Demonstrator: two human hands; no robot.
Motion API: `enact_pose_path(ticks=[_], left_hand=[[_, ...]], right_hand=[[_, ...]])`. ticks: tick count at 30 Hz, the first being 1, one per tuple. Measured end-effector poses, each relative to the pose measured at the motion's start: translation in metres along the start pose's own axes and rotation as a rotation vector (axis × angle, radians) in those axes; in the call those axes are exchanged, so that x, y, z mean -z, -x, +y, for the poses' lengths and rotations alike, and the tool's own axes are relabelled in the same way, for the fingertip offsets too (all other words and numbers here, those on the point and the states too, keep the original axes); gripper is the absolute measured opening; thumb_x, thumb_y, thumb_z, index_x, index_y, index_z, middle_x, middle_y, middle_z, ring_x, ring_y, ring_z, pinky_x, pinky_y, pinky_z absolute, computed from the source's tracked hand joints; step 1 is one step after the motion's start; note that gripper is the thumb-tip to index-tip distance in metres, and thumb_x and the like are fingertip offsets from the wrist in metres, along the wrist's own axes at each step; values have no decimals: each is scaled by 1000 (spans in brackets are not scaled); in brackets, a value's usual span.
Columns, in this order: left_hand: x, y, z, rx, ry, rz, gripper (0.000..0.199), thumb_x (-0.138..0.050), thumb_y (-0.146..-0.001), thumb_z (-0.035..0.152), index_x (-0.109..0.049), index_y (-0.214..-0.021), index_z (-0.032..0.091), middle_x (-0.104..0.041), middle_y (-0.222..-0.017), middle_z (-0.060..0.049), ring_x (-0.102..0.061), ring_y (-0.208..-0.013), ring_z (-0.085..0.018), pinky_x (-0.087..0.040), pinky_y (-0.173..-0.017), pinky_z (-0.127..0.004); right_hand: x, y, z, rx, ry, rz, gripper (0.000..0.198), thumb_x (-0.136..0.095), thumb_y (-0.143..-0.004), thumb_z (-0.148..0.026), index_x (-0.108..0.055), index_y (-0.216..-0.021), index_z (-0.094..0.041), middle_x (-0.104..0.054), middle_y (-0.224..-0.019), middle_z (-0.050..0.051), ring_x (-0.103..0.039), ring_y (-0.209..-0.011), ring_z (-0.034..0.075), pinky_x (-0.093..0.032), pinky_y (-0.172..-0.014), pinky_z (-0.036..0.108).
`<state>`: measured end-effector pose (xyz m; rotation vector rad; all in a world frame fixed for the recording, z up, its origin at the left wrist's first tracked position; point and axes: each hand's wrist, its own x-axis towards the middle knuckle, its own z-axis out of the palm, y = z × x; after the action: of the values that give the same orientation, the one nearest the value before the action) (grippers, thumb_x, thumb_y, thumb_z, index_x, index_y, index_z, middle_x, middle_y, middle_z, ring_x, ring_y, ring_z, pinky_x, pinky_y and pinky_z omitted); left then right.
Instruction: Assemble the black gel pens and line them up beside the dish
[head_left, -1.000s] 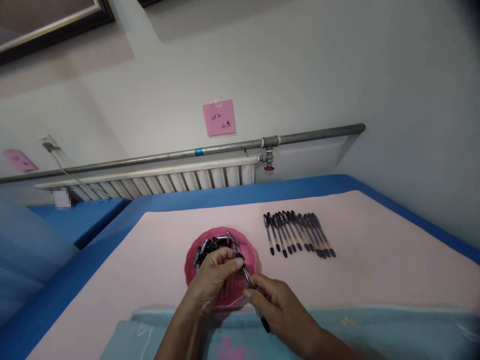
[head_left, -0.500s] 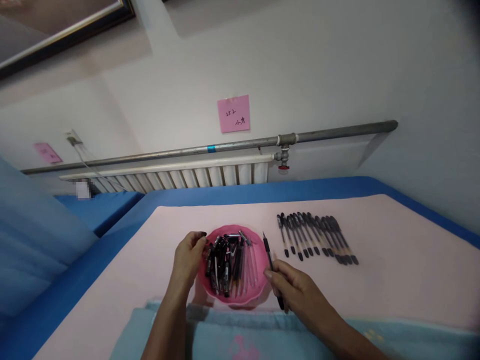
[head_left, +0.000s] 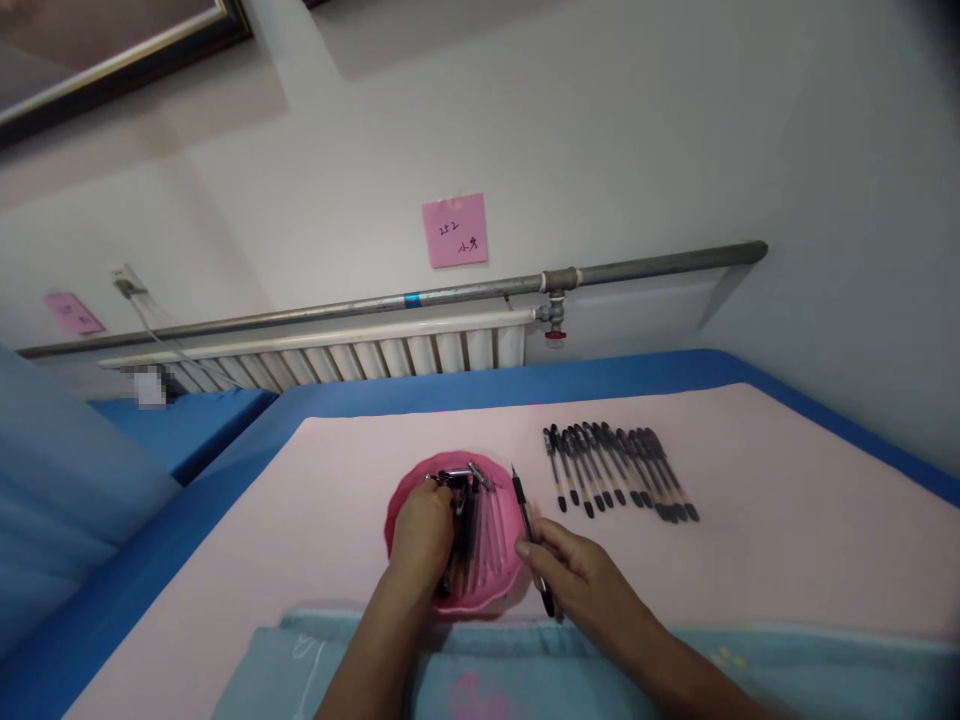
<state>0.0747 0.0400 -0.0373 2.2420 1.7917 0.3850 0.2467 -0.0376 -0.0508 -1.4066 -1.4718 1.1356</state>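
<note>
My right hand (head_left: 574,570) is closed on an uncapped black pen (head_left: 520,490), its bare tip pointing up and away from me. The pen is just right of a round pink plastic bowl (head_left: 390,510) with a wavy rim. Over the bowl's left side is my left hand (head_left: 424,525), its fingers curled down among the black pen caps (head_left: 457,478); the fingertips are hidden, so what they grip cannot be seen. Clear pen barrels (head_left: 491,540) and dark pen parts fill the bowl's right half. Several capped pens (head_left: 600,465) lie in a slanted row to the right.
A pale pink sheet (head_left: 337,460) covers the blue bed surface (head_left: 450,390). A light blue cloth (head_left: 570,670) lies at the near edge. Behind are a white radiator (head_left: 435,355), a metal pipe (head_left: 495,290) and a pink note (head_left: 455,230) on the wall.
My left hand has moved right from the bowl's left rim, where it pinched something small and black, into the bowl. My right hand still holds the pen. The view has shifted slightly.
</note>
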Motion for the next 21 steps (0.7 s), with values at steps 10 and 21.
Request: enact_pose_path(ticks=[10,21], left_hand=[[11,2,-6,218,1086,-15,9,-59,-74,21,-62,-80,15,-63,-71,-2,-58,-64,-13,-47,-63,-26],[21,13,3,355,1750,-234,20,-77,-60,16,-64,-75,12,-68,-69,-3,-63,-62,-11,-53,-60,-22]], right_hand=[[-4,11,-4,101,135,-35,27,-45,-85,-39,-42,-65,-21,-40,-58,-5,-39,-55,10,-30,-51,21],[-11,19,-4,114,209,-138,29,-47,-85,-40,-45,-64,-20,-41,-57,-5,-35,-53,9,-28,-50,19]])
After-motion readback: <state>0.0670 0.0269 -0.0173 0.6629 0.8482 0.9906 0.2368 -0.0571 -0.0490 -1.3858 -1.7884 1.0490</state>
